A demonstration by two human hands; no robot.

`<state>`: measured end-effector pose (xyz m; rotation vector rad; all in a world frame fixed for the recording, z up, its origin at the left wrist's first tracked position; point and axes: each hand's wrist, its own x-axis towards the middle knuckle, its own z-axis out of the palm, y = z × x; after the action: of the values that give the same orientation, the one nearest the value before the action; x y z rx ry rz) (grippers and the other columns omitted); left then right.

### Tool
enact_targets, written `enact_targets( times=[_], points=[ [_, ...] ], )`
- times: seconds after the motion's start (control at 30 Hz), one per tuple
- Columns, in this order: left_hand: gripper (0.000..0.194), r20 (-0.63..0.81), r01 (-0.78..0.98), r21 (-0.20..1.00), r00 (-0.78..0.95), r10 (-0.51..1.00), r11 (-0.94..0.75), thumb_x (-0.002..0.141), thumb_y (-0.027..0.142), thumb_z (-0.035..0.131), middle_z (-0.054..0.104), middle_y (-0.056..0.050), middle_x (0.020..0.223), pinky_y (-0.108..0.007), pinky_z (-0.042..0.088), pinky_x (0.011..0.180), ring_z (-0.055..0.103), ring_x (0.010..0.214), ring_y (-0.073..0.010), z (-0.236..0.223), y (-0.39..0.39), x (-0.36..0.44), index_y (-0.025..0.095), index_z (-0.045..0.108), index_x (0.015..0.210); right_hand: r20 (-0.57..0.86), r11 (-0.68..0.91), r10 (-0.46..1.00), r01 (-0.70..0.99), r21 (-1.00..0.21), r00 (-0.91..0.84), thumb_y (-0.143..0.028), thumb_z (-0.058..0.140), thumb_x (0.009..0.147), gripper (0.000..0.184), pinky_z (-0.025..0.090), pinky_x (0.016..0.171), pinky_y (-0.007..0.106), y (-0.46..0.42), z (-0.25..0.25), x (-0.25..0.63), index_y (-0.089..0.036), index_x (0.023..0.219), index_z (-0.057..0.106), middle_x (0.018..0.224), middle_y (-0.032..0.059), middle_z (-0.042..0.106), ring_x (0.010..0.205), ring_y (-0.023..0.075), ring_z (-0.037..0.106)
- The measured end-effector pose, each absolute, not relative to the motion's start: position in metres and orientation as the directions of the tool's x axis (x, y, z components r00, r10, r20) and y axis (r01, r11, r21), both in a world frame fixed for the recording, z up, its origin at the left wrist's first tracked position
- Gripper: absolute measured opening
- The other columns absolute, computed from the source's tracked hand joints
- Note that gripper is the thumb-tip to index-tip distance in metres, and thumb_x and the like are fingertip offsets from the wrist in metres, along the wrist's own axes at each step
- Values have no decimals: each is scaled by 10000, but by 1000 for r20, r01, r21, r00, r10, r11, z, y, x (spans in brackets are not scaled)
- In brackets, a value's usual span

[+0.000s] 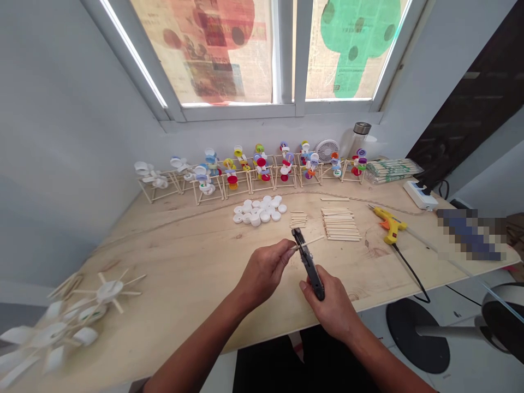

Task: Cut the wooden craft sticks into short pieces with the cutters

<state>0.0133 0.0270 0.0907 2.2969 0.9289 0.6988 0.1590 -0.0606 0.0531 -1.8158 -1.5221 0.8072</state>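
Note:
My left hand [262, 270] pinches one end of a thin wooden stick [314, 240] over the middle of the table. In my right hand [333, 303] is a dark hand tool that looks like pliers or cutters [309, 265], its jaws up around the stick close to my left fingertips. Whether the jaws press on the stick cannot be made out. Just beyond lie a small pile of short sticks [298, 220] and a larger pile of longer sticks [340, 225]. White bottle caps [256, 219] are heaped to the left of these.
Stick-and-cap models [231, 177] line the back by the wall. A yellow glue gun [391, 224] with its cord lies right, near a power strip [420, 195]. Wheel-like cap assemblies [53, 333] sit at the left front. A small fan [327, 150] stands behind.

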Motion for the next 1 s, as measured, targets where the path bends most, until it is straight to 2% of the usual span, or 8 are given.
enact_targets(
  times=[0.27,0.43,0.53,0.6,0.7,0.9,1.0],
  points=[
    [241,228,475,685,580,782,-552,895,309,333,540,6,648,-210,367,551,495,560,-114,80,30,14,188,527,818,-98,-176,979,491,-853,182,-326,517,778,186,351,515,233,-51,38,154,-202,650,464,567,-22,520,528,139,493],
    [248,238,434,762,502,831,-481,890,337,350,485,34,570,-205,360,522,452,502,-99,69,32,10,180,542,863,-176,-194,980,278,-941,90,-328,516,795,140,377,499,226,-53,40,162,-193,762,501,567,-51,478,483,115,482],
    [233,242,454,759,469,849,-467,874,327,396,556,4,651,-216,389,555,506,575,-114,57,34,11,177,574,853,-178,-197,976,161,-967,124,-356,508,812,174,382,501,228,-59,41,172,-182,814,502,562,-52,467,486,111,473],
    [211,245,484,727,480,842,-487,860,295,429,601,-26,760,-233,410,608,550,687,-138,47,36,16,182,606,844,-184,-205,969,116,-972,167,-375,512,815,202,380,508,232,-63,42,179,-174,836,505,548,-47,481,495,114,473],
    [197,233,573,639,493,838,-514,849,243,449,601,-39,804,-263,415,668,554,784,-164,33,39,30,195,640,859,-202,-218,955,50,-975,219,-394,523,816,225,371,525,239,-69,42,189,-172,846,507,531,-45,492,505,118,469],
    [156,230,693,408,552,801,-594,824,203,504,574,-43,829,-299,397,688,511,789,-177,16,53,60,216,657,855,-250,-228,935,-114,-967,253,-417,549,799,265,354,527,254,-71,39,194,-163,863,514,581,-37,496,502,116,465],
    [145,226,708,346,573,788,-615,821,201,513,564,-42,829,-303,391,681,501,783,-177,10,58,65,221,652,859,-264,-231,932,-155,-961,248,-416,557,796,268,354,524,254,-71,38,196,-162,868,516,584,-36,497,504,117,469]
  ],
)
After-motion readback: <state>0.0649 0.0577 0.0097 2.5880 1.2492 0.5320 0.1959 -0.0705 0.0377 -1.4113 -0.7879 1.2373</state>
